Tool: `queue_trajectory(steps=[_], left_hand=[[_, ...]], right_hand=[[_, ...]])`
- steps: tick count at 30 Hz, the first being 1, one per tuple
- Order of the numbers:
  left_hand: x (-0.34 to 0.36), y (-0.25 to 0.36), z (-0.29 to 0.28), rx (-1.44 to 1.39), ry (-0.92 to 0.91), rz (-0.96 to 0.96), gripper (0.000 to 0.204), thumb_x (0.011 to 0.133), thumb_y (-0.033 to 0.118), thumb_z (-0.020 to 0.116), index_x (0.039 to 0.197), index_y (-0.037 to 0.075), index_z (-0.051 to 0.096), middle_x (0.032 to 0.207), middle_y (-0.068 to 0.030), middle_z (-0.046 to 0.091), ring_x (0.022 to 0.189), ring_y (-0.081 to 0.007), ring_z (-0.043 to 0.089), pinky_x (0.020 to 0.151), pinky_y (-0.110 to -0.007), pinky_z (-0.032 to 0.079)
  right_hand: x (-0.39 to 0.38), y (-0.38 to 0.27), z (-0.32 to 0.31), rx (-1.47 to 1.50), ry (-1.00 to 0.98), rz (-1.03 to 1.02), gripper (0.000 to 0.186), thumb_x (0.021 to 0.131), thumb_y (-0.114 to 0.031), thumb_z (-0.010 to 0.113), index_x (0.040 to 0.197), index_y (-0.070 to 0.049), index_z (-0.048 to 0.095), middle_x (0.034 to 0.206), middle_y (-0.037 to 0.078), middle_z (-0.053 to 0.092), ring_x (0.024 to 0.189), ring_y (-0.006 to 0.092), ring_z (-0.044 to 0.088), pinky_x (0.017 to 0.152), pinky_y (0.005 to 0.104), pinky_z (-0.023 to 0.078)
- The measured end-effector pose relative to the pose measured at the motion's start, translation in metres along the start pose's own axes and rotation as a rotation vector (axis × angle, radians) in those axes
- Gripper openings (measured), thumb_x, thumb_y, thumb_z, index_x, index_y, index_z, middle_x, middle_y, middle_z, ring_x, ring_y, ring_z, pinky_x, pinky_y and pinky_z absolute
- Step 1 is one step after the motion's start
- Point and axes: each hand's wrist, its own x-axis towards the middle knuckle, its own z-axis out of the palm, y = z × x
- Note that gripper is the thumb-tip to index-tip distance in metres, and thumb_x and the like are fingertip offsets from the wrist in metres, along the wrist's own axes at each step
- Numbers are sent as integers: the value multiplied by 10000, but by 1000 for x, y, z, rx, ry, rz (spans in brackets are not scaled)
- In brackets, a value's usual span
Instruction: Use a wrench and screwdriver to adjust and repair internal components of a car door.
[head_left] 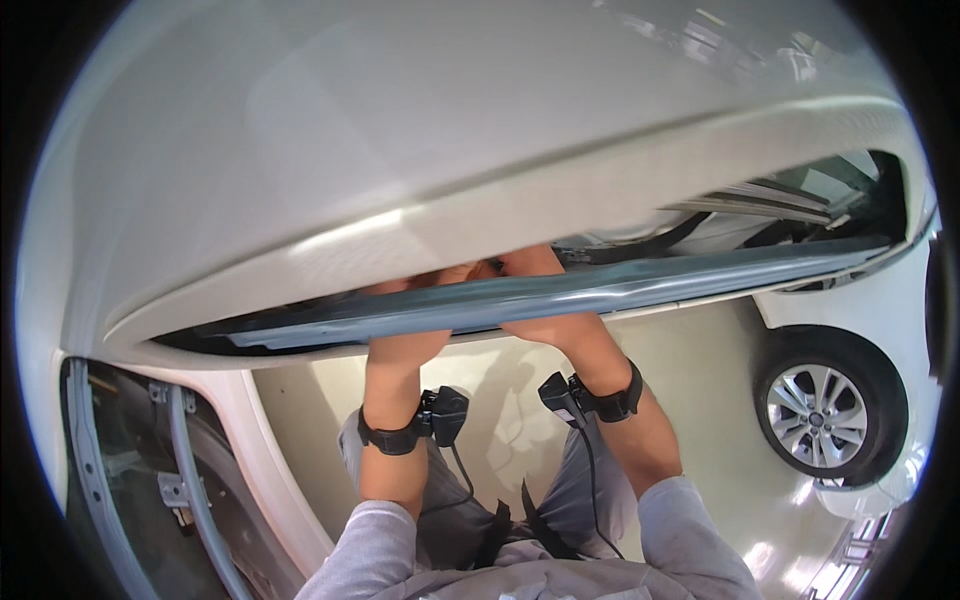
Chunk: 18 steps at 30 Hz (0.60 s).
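Observation:
Both forearms, each with a black strapped-on device [444, 416] near the wrist, reach up into the long opening of a white car door [300, 150]. Behind a grey-blue strip [640, 283] running along that opening, my left hand [432, 282] and my right hand [527, 262] are close together, partly under the white rim [450, 230]. Their fingers are mostly hidden, so what they grip, if anything, is unclear. Dark trim and metal channels [760, 205] show inside the opening to the right.
An open door frame with metal rails [177, 450] stands at lower left. At right is a white car body [840, 305] with a black-tyred, silver-spoked wheel [820, 415]. My legs stand on a pale floor [292, 400] beneath the door.

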Motion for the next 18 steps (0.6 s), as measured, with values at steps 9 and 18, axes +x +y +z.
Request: queue_trajectory(steps=[9, 18], left_hand=[[10, -25, -4, -75, 148, 223, 449, 758, 163, 717, 1140, 5, 544, 1084, -94, 585, 1033, -187, 518, 929, -349, 376], [15, -36, -11, -41, 169, 326, 429, 796, 239, 668, 1126, 17, 506, 1097, -90, 555, 1028, -204, 533, 946, -435, 404]], right_hand=[[1, 5, -17, -112, 101, 77, 147, 822, -90, 593, 952, -22, 596, 840, 150, 612, 743, 296, 574, 691, 358, 453], [1, 12, -24, -342, 399, -171, 138, 807, -75, 603, 942, -57, 626, 925, 115, 605, 843, 305, 547, 732, 361, 439]])
